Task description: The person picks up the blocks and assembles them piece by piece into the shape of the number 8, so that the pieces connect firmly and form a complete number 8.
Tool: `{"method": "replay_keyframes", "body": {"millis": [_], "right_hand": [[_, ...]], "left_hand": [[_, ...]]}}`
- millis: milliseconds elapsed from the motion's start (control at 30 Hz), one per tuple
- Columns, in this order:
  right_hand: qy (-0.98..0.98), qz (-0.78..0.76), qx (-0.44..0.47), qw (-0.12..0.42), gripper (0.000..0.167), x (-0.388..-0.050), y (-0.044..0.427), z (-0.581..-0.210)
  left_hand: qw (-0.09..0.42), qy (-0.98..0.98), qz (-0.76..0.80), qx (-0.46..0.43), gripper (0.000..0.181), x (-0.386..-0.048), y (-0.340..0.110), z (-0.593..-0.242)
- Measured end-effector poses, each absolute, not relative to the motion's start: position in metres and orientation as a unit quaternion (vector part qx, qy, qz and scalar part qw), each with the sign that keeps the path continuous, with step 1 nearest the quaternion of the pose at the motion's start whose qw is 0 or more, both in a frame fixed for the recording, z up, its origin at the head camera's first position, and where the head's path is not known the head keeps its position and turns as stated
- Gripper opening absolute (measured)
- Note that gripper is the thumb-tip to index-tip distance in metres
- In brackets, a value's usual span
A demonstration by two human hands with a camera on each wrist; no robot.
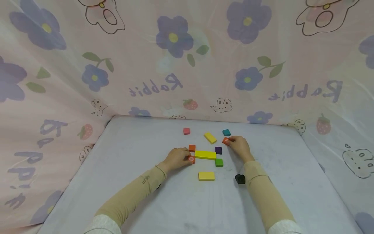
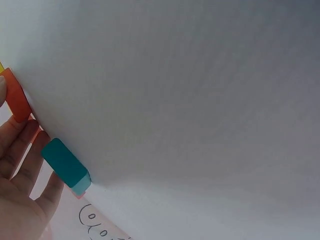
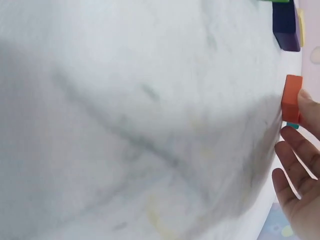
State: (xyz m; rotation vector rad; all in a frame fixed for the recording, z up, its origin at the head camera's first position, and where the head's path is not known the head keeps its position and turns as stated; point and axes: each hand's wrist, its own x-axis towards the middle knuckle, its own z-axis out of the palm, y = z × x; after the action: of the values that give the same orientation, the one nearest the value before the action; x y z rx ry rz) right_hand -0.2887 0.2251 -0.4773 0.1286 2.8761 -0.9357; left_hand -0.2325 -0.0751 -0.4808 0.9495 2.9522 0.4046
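Observation:
My left hand (image 1: 176,158) pinches an orange block (image 1: 191,160) with a white mark between thumb and fingers. That block touches the left end of a long yellow block (image 1: 205,155), with a second orange block (image 1: 192,148) just behind it. In the left wrist view, a teal block (image 2: 66,162) stands close by the fingers; the hand hides it from the head view. Farther right, my right hand (image 1: 240,148) holds another orange block (image 1: 225,141) by thumb and fingertips. Between the hands, a purple block (image 1: 218,150) and a green block (image 1: 219,162) flank the long block's right end.
At the back lie a pink block (image 1: 186,131), a tilted yellow block (image 1: 210,137) and a teal block (image 1: 226,132). A flat yellow block (image 1: 206,176) lies in front. A black object (image 1: 240,179) shows beside the right forearm. Patterned cloth (image 1: 175,81) walls the white table.

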Motion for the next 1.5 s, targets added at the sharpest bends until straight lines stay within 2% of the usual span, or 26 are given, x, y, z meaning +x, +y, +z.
{"method": "replay_keyframes", "body": {"millis": [433,800,1267,1500], "right_hand": [[0.969,-0.237,0.019,0.064,0.042,-0.290,0.234,-0.476],[0.970,-0.234,0.003,0.070,0.041,-0.281,0.247,-0.473],[0.975,-0.203,-0.065,0.069,0.038,-0.245,0.257,-0.473],[0.970,-0.215,-0.072,0.092,0.037,-0.219,0.256,-0.474]], "left_hand": [[0.002,0.942,0.136,0.306,0.034,-0.232,-0.071,-0.481],[-0.006,0.939,0.144,0.313,0.034,-0.233,-0.072,-0.478],[0.023,0.936,0.174,0.304,0.037,-0.233,-0.075,-0.477],[0.033,0.940,0.172,0.293,0.040,-0.231,-0.077,-0.477]]}}
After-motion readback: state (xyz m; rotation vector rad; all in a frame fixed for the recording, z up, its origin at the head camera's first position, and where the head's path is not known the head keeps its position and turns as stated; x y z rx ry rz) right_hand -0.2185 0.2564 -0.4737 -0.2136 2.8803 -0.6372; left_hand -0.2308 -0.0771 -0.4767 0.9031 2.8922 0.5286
